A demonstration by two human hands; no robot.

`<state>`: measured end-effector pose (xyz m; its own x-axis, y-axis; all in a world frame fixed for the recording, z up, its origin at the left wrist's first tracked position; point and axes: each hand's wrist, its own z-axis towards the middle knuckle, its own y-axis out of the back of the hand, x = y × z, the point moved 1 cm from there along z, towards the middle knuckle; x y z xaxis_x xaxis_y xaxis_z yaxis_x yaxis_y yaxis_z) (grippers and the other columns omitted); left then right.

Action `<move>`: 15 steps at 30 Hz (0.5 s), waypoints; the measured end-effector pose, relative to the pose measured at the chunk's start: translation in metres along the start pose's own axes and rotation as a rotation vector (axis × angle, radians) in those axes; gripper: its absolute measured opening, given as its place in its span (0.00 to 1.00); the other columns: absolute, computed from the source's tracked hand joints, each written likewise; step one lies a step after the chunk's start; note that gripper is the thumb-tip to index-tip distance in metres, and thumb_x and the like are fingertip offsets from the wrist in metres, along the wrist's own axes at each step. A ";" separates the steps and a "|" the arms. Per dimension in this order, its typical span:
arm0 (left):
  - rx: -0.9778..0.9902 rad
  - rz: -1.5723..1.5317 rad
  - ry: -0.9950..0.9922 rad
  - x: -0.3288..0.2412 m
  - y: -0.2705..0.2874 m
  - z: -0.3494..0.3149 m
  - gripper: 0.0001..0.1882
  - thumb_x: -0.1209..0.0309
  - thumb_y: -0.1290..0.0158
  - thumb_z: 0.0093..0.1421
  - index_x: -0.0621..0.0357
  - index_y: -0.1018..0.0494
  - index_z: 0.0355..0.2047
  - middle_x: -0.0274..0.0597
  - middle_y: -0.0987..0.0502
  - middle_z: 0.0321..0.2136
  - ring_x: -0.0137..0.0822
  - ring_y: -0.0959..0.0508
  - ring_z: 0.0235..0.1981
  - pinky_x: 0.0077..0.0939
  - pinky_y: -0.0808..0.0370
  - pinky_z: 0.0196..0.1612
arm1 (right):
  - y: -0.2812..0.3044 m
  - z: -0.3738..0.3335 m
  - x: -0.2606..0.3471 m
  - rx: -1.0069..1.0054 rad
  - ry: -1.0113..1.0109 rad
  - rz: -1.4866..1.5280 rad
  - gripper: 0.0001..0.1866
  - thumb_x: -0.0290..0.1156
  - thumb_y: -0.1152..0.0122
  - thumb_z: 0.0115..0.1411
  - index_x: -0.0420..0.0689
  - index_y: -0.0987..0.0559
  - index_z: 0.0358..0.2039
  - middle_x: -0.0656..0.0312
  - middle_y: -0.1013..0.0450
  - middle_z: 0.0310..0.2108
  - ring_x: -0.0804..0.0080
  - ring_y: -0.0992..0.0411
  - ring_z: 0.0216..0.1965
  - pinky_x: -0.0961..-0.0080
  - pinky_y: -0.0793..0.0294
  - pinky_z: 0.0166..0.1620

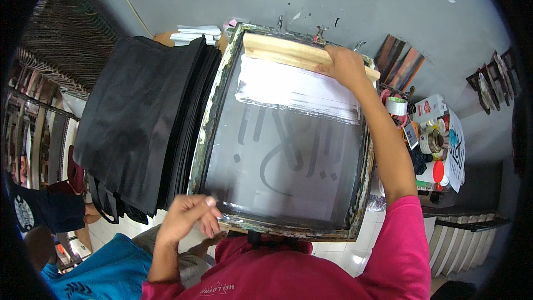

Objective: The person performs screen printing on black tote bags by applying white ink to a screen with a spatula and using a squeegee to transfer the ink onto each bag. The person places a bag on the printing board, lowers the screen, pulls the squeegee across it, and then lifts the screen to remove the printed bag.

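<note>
A printing screen (229, 183) with a worn, ink-stained frame lies in front of me, its dark mesh showing curved script-like shapes and dots. My right hand (347, 66) grips a pale wooden squeegee (283, 50) at its right part, along the screen's far end. A broad band of white ink (294, 86) is spread on the mesh just below the squeegee, with a ragged near edge. By the screen's near left corner hovers my left hand (189, 216), fingers loosely bent and apart, nothing visible in them.
Left of the screen is a thick stack of black fabric bags (127, 122). A person in a blue shirt (105, 266) is at lower left. Jars, tape and containers (430, 141) crowd the right side. Metal clamps (321, 32) stand at the far edge by the grey wall.
</note>
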<state>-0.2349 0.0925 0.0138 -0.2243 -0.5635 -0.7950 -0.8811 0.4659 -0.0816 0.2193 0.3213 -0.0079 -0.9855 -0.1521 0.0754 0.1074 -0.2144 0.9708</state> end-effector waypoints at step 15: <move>-0.449 1.203 -0.989 -0.227 0.016 0.315 0.22 0.62 0.35 0.56 0.60 0.21 0.48 0.54 0.18 0.42 0.54 0.19 0.46 0.48 0.25 0.51 | 0.002 0.016 -0.017 0.025 -0.266 -0.076 0.33 0.64 0.27 0.46 0.44 0.15 0.36 0.50 0.18 0.33 0.49 0.19 0.38 0.54 0.22 0.42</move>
<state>-0.0670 0.4426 0.0033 -0.6524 0.6792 -0.3361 -0.4874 -0.0364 0.8724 0.2345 0.3392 -0.0033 -0.9909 0.1229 0.0556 0.0314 -0.1910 0.9811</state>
